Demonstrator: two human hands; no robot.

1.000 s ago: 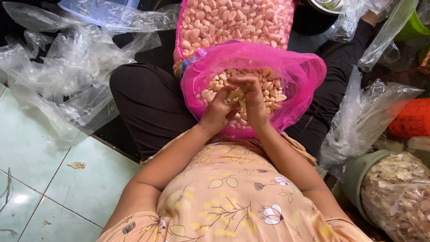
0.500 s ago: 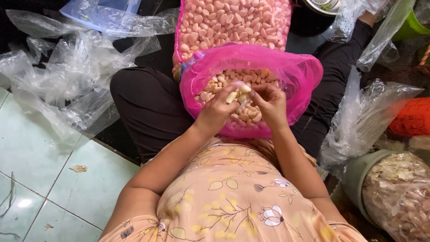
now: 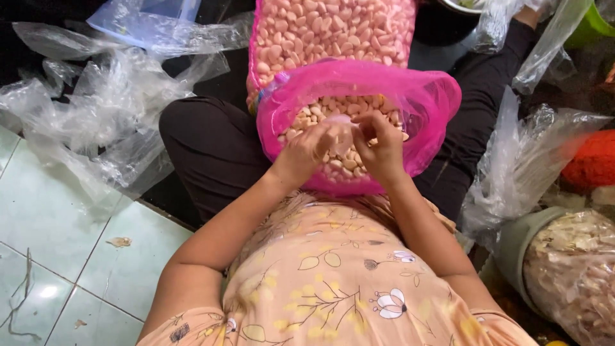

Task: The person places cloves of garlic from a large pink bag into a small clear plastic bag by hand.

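A pink mesh bag point(image 3: 423, 102) lies open in my lap, filled with pale peeled garlic cloves point(image 3: 320, 115). Both hands meet over its mouth. My left hand point(image 3: 307, 150) and my right hand point(image 3: 381, 147) pinch one garlic clove point(image 3: 343, 138) between their fingertips. Behind the open bag stands a taller pink mesh sack point(image 3: 333, 32) packed with the same pale cloves.
Crumpled clear plastic bags point(image 3: 102, 109) lie at left on the pale green tiled floor point(image 3: 57, 218). More clear plastic point(image 3: 525, 166) hangs at right. A grey-green bucket point(image 3: 512, 247) of papery skins sits at lower right, an orange-red mesh bundle point(image 3: 592, 160) above it.
My hands lifted slightly off the heap and drew together over the clove, fingers working it. The bag has not moved.
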